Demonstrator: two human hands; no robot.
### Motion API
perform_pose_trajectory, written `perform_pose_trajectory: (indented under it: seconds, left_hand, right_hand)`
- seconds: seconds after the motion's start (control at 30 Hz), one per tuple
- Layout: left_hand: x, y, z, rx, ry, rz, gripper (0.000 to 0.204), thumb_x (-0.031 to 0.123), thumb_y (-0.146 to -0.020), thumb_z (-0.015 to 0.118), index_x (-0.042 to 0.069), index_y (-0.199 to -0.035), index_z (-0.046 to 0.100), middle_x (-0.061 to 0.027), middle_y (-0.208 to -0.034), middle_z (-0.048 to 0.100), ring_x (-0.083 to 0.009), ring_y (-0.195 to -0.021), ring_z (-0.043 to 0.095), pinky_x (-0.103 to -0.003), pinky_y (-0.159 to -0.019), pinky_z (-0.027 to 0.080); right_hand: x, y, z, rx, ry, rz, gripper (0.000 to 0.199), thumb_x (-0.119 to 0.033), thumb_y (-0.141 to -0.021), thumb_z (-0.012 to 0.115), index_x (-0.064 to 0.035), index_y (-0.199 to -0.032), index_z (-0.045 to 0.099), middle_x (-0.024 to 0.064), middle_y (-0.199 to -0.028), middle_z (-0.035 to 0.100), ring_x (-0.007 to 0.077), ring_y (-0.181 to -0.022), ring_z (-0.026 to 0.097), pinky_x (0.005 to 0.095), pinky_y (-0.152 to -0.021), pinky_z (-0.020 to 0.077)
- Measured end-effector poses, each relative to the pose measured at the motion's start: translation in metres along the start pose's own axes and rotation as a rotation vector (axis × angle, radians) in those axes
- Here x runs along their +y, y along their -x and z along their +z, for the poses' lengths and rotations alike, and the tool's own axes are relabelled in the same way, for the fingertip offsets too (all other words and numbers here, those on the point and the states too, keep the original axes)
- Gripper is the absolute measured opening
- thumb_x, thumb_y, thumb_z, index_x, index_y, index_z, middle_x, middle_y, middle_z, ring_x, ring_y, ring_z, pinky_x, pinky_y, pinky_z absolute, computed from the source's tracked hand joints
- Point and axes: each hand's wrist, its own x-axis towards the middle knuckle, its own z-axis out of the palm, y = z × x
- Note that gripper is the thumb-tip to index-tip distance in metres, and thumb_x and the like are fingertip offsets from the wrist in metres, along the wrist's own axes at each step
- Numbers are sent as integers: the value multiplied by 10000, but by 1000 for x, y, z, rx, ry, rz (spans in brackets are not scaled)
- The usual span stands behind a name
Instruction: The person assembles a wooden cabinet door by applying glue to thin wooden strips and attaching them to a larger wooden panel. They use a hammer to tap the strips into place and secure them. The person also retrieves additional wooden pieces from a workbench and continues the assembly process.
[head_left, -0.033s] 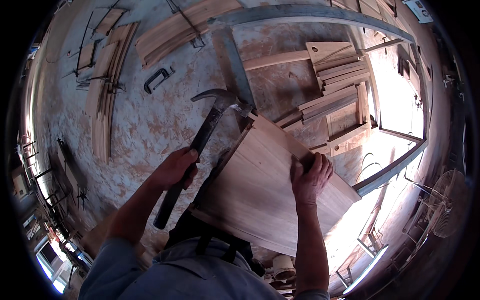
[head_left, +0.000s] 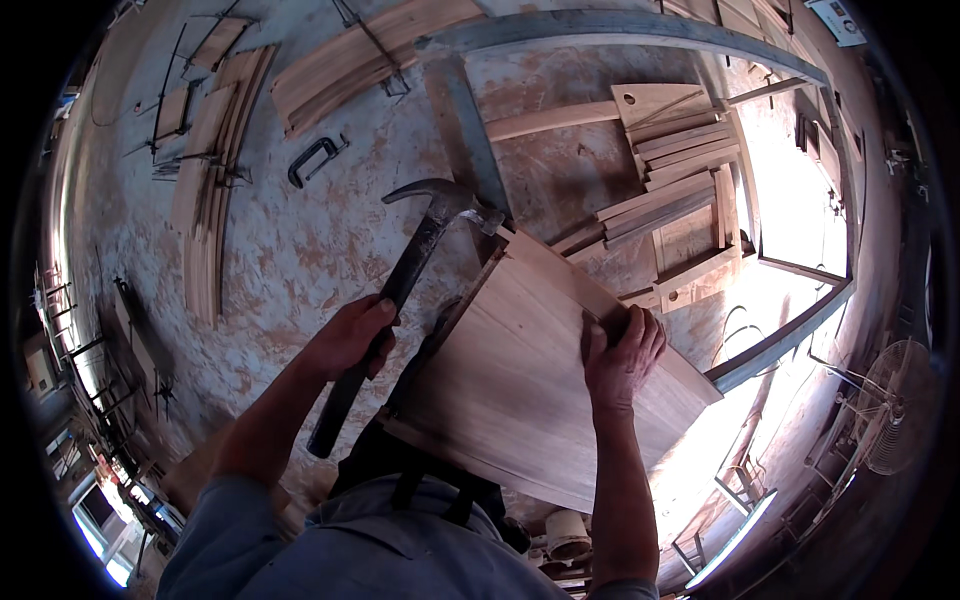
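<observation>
The dusty concrete floor (head_left: 300,250) is spreading under everything, carrying stacks of cut boards (head_left: 670,170), curved wooden strips (head_left: 210,190) and a dark C-clamp (head_left: 315,160) lying well apart from the work. Nearest the person, a wide pale wooden panel (head_left: 530,390) is standing tilted, its far corner pointing toward the boards. The right hand (head_left: 620,355) is pressing down on the panel near its right edge, fingers together and curled over something small that cannot be made out. The left hand (head_left: 350,335) is gripping a claw hammer (head_left: 400,290) with fingers clamped around the middle of the dark handle, the head (head_left: 450,200) hovering just beside the panel's far corner. To strike well here, it seems wise to be keeping the right hand well back from the corner, holding the panel firm, and letting the hammer face land flat and square. What the panel is resting on is hidden beneath it, and the hammer face itself is hard to read against the panel's edge.
</observation>
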Motion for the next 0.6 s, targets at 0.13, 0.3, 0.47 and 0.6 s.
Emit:
perform_pose_trajectory:
  seconds: [0.13,0.3,0.47,0.6]
  left_hand:
    - [6,2,-4,68,56,18,369,391,-1002,458,27,-967,506,-54,-645,535,-129,-447,503,-281,-423,433]
    - [3,5,0,32,8,16,380,400,-1005,447,24,-990,494,-55,-649,536,-131,-449,509,-277,-423,431]
    - [11,10,-7,76,37,38,385,406,-1005,446,26,-969,498,-49,-648,525,-134,-450,509,-285,-423,432]
    - [4,6,-1,-10,-29,-55,364,401,-1016,399,52,-985,498,-46,-656,535,-134,-458,520,-282,-419,443]
  right_hand:
    - [1,1,-1,5,-10,-2,671,-475,-810,667,5,-1241,484,192,-1201,518,380,-1169,451,536,-1049,295]
    - [0,0,-2,5,-4,-4,657,-436,-801,689,6,-1241,482,194,-1206,517,381,-1168,452,535,-1055,294]
    - [0,2,-3,-1,-18,19,646,-403,-794,703,6,-1242,480,194,-1214,517,381,-1170,453,528,-1061,293]
    - [-2,2,-4,8,-37,15,642,-385,-785,715,3,-1241,483,191,-1214,520,380,-1175,451,524,-1064,293]
